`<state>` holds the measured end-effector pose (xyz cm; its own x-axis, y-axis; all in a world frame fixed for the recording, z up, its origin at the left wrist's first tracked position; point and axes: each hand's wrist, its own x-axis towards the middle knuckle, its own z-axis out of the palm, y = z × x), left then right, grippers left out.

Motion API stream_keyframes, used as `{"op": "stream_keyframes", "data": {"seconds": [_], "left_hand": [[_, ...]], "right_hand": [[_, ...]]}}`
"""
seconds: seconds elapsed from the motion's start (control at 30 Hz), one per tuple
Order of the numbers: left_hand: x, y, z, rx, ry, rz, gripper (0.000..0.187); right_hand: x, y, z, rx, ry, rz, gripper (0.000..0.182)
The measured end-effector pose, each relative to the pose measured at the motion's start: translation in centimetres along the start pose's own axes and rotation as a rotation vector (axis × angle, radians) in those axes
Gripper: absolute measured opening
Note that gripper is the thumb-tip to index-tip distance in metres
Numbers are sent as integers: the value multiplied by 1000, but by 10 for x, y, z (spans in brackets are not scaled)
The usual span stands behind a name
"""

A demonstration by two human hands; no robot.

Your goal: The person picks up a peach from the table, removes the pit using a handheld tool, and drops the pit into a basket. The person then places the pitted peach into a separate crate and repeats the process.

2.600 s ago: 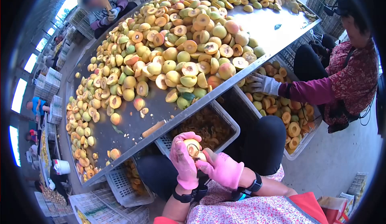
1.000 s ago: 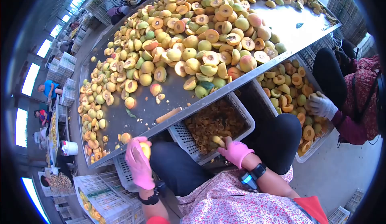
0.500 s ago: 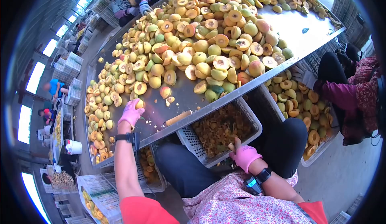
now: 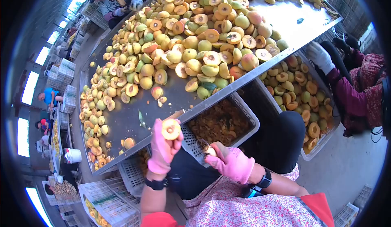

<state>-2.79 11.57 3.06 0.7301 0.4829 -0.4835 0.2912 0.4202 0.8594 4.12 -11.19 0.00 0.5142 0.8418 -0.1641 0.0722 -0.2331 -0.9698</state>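
My left hand (image 4: 162, 148), in a pink glove, holds a halved peach (image 4: 171, 129) with its orange cut face up, just off the table's front edge. To its right, my right hand (image 4: 233, 164), also pink-gloved, is closed around a small pale object (image 4: 209, 150) that I cannot make out clearly. Both hands are above my lap. Behind them, many halved fruits (image 4: 179, 56) lie heaped on the metal table (image 4: 134, 117). A crate of peelings and scraps (image 4: 218, 123) sits below the table edge, beyond my right hand.
At right, a co-worker's gloved hand (image 4: 320, 56) is beside a crate of halved fruit (image 4: 303, 96). Another person (image 4: 118, 1) works at the table's far left. White crates (image 4: 106, 198) stand at lower left, and a white bucket (image 4: 73, 155) is on the floor.
My left hand has come back from the table and now holds the peach half before me. My right hand has lifted from over the scrap crate and moved left. The view has shifted slightly.
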Motion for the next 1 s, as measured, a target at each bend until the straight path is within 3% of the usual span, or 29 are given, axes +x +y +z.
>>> {"op": "stream_keyframes", "data": {"seconds": [0.1,0.2,0.37,0.43,0.77,0.83,1.0], "left_hand": [[-24,-32,43,113,135,66,63],[-25,-63,61,176,128,418,65],[-28,-73,70,261,141,495,61],[-29,-75,74,160,159,468,61],[-32,-79,74,414,208,645,56],[-36,-74,77,485,224,619,70],[-39,-72,71,586,187,703,70]], "right_hand": [[-3,-6,5,-49,49,-27,38],[-3,-5,5,-62,52,-1,37],[-8,-8,2,-29,93,19,38],[-9,-7,1,-16,117,22,39],[-7,-11,-5,58,-19,150,45],[-8,-11,-5,84,-38,165,45],[-12,-7,-7,258,-129,167,47]]}}
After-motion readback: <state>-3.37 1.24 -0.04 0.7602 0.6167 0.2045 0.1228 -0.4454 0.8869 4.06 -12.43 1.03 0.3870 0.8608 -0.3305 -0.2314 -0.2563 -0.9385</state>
